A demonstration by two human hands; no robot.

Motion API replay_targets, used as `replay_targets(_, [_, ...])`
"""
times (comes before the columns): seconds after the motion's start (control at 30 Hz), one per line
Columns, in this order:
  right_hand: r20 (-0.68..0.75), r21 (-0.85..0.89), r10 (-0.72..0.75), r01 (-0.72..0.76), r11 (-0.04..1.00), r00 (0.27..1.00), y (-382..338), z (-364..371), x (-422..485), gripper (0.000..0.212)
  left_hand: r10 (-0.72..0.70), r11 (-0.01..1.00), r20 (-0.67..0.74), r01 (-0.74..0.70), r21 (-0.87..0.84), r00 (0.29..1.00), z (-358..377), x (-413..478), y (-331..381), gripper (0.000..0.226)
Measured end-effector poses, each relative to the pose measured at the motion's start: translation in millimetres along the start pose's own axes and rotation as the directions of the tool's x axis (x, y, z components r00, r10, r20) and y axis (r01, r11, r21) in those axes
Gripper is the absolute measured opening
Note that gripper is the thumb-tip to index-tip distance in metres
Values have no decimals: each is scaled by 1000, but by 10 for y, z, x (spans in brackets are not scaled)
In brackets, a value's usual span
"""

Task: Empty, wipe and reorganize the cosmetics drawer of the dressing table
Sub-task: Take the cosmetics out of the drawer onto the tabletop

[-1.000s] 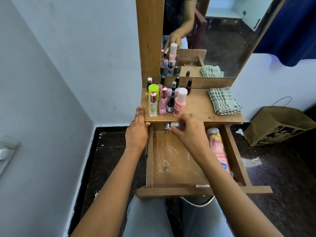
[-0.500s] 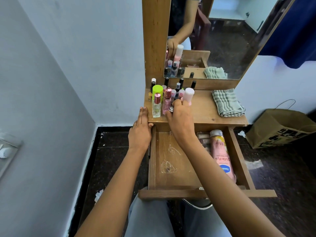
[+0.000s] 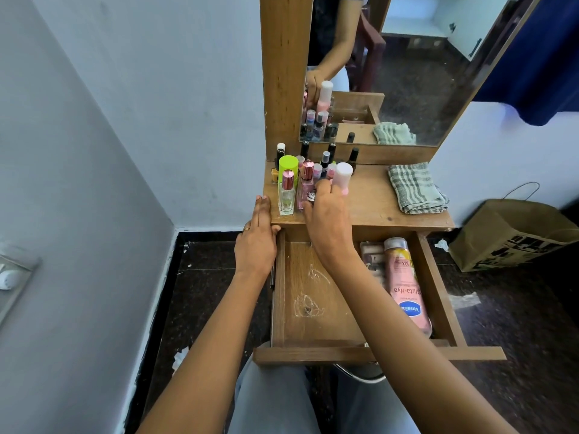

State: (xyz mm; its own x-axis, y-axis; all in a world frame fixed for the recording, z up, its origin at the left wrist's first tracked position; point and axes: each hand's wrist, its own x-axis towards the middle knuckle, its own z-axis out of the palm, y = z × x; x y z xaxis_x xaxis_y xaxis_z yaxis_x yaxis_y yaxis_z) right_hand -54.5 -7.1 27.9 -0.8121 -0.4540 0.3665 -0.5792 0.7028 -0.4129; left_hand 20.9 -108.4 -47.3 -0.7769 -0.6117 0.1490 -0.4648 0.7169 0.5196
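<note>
The wooden drawer [image 3: 313, 352] stands pulled out toward me, its left part bare and marked with white scratches. A pink Vaseline lotion bottle [image 3: 405, 286] lies along its right side, next to a brownish item [image 3: 371, 255]. My right hand [image 3: 329, 220] reaches over the tabletop [image 3: 372, 208] and pinches a small silver-capped bottle [image 3: 311, 196] among the standing cosmetics. Those include a clear perfume bottle [image 3: 286, 195], a green-capped bottle [image 3: 288, 166] and a white-capped pink bottle [image 3: 342, 175]. My left hand [image 3: 257, 242] rests flat on the table's front left corner.
A folded checked cloth [image 3: 415, 187] lies on the right of the tabletop. The mirror [image 3: 407, 73] rises behind it. A brown paper bag [image 3: 507, 233] stands on the dark floor at right. A white wall closes in on the left. My knees sit under the drawer front.
My right hand lifted the small bottle from the back of the drawer up onto the tabletop beside the other bottles. My left hand stayed on the table corner.
</note>
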Motion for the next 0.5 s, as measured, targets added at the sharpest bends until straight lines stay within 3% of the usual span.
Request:
replay_targets(0.23, [19, -131, -32, 35, 991, 999, 21, 46, -76, 30, 0, 1000, -8, 0, -3, 1000, 5, 3, 0, 53])
replay_targets(0.5, [9, -120, -24, 25, 993, 1000, 39, 61, -154, 35, -15, 1000, -2, 15, 1, 1000, 3, 5, 15, 57])
